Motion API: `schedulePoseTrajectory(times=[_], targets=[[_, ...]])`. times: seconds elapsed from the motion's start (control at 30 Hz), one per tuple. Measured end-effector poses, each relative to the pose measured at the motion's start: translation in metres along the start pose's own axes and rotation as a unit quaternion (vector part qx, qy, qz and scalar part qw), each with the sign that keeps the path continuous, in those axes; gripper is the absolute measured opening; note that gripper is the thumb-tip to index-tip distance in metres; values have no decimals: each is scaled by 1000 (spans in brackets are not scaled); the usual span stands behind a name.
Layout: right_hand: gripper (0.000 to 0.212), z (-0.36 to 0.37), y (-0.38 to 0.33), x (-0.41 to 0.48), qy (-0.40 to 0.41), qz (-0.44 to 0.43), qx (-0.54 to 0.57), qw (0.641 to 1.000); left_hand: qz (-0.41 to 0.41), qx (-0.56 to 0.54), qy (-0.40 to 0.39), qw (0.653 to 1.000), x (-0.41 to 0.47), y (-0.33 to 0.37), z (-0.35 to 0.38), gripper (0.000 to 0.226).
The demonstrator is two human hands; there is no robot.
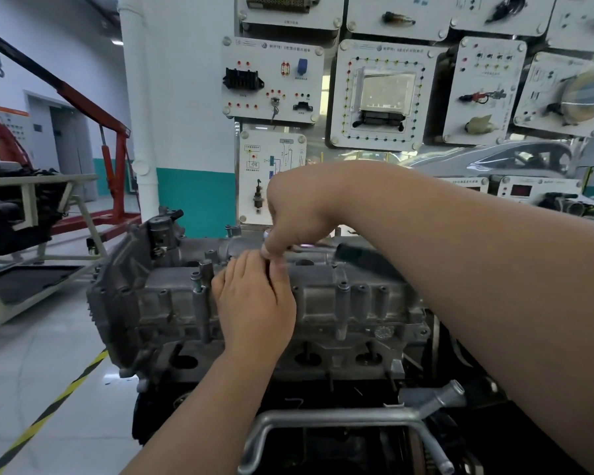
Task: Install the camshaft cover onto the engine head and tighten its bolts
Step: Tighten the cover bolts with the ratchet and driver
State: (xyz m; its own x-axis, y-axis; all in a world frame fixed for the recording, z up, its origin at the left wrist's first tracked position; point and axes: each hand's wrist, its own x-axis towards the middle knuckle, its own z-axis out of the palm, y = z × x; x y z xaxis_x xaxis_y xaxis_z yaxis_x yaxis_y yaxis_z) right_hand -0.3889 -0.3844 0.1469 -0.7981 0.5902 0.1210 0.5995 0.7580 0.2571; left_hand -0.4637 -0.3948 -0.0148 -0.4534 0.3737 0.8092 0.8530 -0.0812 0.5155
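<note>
The grey cast camshaft cover (326,296) sits on top of the engine head (240,358) in the middle of the view. Several bolts (343,286) stand along its near edge. My left hand (254,303) rests on the cover's middle, fingers pointing away from me. My right hand (299,214) reaches in from the right, fingertips bunched and pointing down just above the left hand's fingers; what they pinch is hidden. A dark tool handle (364,258) lies on the cover under my right forearm.
A bent metal pipe (340,419) runs across the engine's near side. A red engine hoist (114,156) and another engine on a stand (24,207) are on the left floor. Training panels (378,94) hang behind the engine. Yellow-black floor tape (48,409) runs lower left.
</note>
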Motion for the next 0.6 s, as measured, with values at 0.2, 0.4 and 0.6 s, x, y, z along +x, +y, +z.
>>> schedulePoseTrajectory(times=[0.2, 0.4, 0.6], targets=[[51, 12, -22, 7, 71, 34, -36, 996, -6, 3, -25, 1000, 11, 5, -9, 40], [37, -4, -7, 4, -30, 18, 27, 999, -16, -12, -86, 996, 11, 5, -9, 28], [35, 1, 5, -4, -11, -49, 42, 998, -6, 22, -69, 997, 13, 2, -5, 43]])
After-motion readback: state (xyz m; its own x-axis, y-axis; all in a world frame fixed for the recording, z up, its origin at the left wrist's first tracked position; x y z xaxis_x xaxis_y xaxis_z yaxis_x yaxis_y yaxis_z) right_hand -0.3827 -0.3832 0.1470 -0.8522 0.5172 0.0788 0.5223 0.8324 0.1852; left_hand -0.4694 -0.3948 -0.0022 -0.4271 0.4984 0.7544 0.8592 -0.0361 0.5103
